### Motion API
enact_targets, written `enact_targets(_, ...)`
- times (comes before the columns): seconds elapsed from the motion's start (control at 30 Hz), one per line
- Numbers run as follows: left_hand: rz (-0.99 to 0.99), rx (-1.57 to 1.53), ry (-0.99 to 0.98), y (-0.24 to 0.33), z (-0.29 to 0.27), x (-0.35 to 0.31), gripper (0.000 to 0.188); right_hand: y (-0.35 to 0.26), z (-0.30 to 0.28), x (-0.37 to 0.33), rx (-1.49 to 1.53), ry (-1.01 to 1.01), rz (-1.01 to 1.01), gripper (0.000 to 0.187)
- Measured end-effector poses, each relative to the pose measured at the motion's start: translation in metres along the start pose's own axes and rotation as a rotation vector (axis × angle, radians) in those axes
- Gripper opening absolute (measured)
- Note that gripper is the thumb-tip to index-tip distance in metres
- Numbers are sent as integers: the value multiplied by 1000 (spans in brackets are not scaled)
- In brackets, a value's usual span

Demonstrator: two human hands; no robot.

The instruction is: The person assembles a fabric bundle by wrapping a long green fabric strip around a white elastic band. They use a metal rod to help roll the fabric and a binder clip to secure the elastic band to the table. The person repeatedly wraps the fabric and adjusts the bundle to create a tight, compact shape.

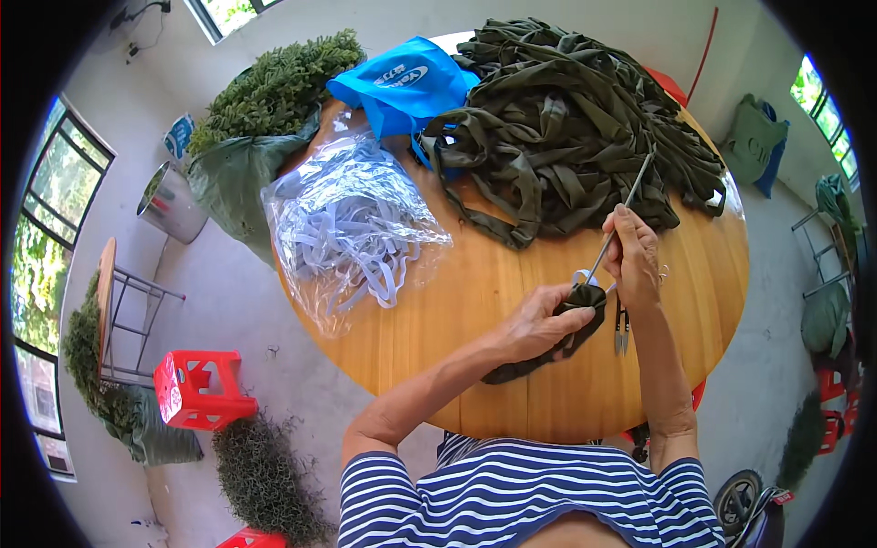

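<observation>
My left hand (539, 324) is closed on a dark green fabric strip (589, 299), whose tail hangs down toward the table's near edge. My right hand (634, 254) grips a thin metal rod (641, 175). The rod slants down to the left, its lower end at the strip's opening; whether it goes inside is hard to see. A bit of white elastic band (582, 275) shows at that opening. Beside the strip, under my right wrist, lie thread snips (622, 338), blades toward me.
A big heap of dark green fabric strips (566, 128) covers the round wooden table's (438, 365) far right. Left of it are a blue bag (402, 82) and a clear plastic bag (352, 228) of white elastic bands. Green artificial foliage (279, 87) and a red stool (206, 388) stand leftward.
</observation>
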State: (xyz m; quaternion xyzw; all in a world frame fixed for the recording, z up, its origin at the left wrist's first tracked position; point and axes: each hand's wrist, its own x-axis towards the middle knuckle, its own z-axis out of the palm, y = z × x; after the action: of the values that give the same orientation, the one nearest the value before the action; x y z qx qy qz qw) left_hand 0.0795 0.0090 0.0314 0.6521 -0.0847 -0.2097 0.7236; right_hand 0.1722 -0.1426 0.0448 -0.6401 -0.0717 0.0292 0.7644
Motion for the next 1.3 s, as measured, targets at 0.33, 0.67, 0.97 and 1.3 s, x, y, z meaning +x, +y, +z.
enact_targets(0.33, -305, 33, -177, -12, -24, -72, 25, 17, -231, 118, 303, 428, -60, 18)
enact_targets(0.67, -454, 205, -163, 7, -52, -99, 26, -9, -436, 132, 180, 762, -49, 18)
enact_targets(0.97, -328, -76, -144, 5, -42, -27, 32, 43, -200, 87, -337, 190, 175, 25)
enact_targets(1.3, -252, -47, -218, 26, -30, 11, 35, -4, -14, -13, -751, -601, -382, 30)
